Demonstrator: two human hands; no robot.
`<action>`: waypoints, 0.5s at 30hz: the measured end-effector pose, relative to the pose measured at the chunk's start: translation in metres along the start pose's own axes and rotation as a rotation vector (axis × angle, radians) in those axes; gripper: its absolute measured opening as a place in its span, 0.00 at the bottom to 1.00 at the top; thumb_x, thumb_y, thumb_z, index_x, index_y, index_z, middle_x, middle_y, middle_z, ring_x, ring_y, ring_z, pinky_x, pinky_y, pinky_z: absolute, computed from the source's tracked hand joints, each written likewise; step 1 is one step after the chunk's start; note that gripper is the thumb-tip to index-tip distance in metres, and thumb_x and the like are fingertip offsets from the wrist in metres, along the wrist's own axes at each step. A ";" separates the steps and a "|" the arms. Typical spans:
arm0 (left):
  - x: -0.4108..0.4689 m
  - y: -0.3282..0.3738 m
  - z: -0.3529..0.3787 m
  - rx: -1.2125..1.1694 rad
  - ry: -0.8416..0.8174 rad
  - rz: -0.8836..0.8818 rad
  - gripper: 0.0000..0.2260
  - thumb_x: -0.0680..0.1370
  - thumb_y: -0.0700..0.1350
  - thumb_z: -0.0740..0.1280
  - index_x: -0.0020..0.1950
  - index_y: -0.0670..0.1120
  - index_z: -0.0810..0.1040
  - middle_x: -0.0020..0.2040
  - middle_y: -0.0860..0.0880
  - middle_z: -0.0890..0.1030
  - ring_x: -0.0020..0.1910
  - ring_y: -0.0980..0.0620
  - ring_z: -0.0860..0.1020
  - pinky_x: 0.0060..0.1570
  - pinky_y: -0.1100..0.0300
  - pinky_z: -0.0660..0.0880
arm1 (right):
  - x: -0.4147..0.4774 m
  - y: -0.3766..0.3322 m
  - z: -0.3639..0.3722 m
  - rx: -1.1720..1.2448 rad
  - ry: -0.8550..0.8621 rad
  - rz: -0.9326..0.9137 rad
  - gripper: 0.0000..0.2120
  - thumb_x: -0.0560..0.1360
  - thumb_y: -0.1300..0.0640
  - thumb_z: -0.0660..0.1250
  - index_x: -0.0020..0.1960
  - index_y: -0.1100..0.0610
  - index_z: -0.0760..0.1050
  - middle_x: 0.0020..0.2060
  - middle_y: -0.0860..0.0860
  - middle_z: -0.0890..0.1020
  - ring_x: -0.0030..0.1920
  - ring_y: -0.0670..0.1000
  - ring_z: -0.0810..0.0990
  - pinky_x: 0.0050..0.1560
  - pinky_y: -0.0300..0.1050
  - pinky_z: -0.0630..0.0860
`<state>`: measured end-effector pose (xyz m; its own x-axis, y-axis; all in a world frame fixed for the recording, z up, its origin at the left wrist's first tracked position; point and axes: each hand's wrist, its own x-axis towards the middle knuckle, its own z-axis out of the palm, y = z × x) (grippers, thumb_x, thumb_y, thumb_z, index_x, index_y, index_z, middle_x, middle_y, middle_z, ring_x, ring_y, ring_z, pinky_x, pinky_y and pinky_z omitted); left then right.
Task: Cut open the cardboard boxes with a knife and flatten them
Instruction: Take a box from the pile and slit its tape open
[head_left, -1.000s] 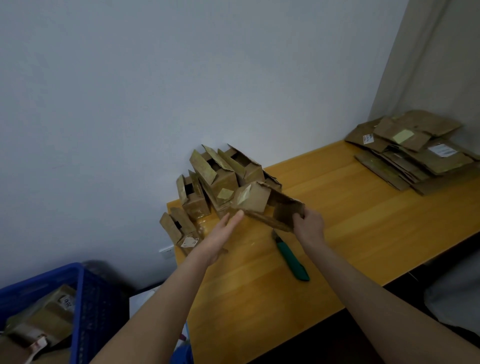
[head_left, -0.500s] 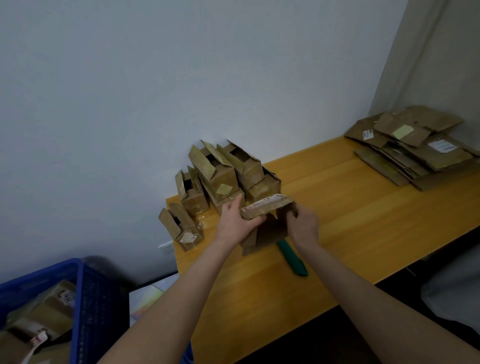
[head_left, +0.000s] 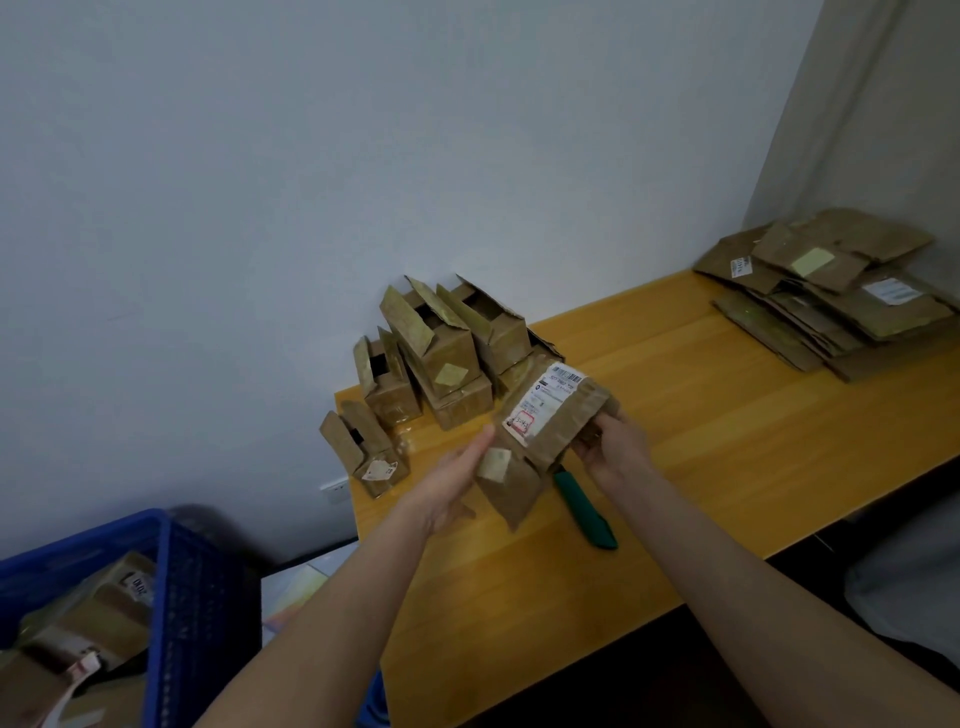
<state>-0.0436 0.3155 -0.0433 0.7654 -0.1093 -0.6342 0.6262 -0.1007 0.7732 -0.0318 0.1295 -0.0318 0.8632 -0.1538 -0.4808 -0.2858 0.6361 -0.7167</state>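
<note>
One box (head_left: 553, 423) between two hands, over the table (head_left: 727, 441).
Nearest sits one blue crate (head_left: 166, 597) of cardboard. The left hand (head_left: 457, 483) presses flat-fingered on the box and the right hand (head_left: 618, 447) grips its end. One green knife (head_left: 584, 512) lies beneath, with roughly six opened boxes (head_left: 441, 358) and one flattened pile (head_left: 831, 296) beyond.

head cam | worn, wide-angle | faces forward and down across table (head_left: 727, 415) to wall (head_left: 363, 156) | close-in | single view

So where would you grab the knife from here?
Probably the green handle of the knife, from above, toward its near end: it lies flat on the table, near end clear, while the far end is hidden behind the box.
</note>
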 end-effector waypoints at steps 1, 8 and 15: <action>0.003 -0.003 -0.002 -0.104 0.034 -0.047 0.41 0.67 0.63 0.71 0.75 0.48 0.64 0.71 0.43 0.70 0.69 0.39 0.68 0.61 0.38 0.70 | -0.001 0.001 0.000 0.047 -0.033 0.028 0.09 0.80 0.66 0.59 0.52 0.58 0.78 0.48 0.57 0.83 0.49 0.54 0.82 0.51 0.47 0.80; 0.021 -0.013 -0.017 -0.444 0.258 -0.009 0.22 0.74 0.36 0.72 0.66 0.44 0.72 0.51 0.44 0.81 0.46 0.45 0.80 0.36 0.49 0.77 | 0.005 0.008 -0.025 0.030 -0.075 0.208 0.17 0.81 0.53 0.53 0.61 0.57 0.75 0.56 0.59 0.79 0.57 0.60 0.77 0.58 0.60 0.75; 0.032 -0.053 -0.027 -0.216 0.325 0.037 0.17 0.77 0.36 0.70 0.63 0.45 0.71 0.58 0.43 0.80 0.44 0.48 0.80 0.39 0.52 0.78 | 0.028 0.065 -0.030 -1.000 -0.065 0.037 0.30 0.75 0.67 0.68 0.74 0.55 0.63 0.64 0.57 0.75 0.59 0.55 0.78 0.56 0.51 0.79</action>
<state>-0.0479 0.3441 -0.1044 0.7732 0.2133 -0.5972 0.5878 0.1122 0.8012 -0.0381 0.1438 -0.1068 0.8591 -0.0859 -0.5046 -0.5059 -0.2923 -0.8116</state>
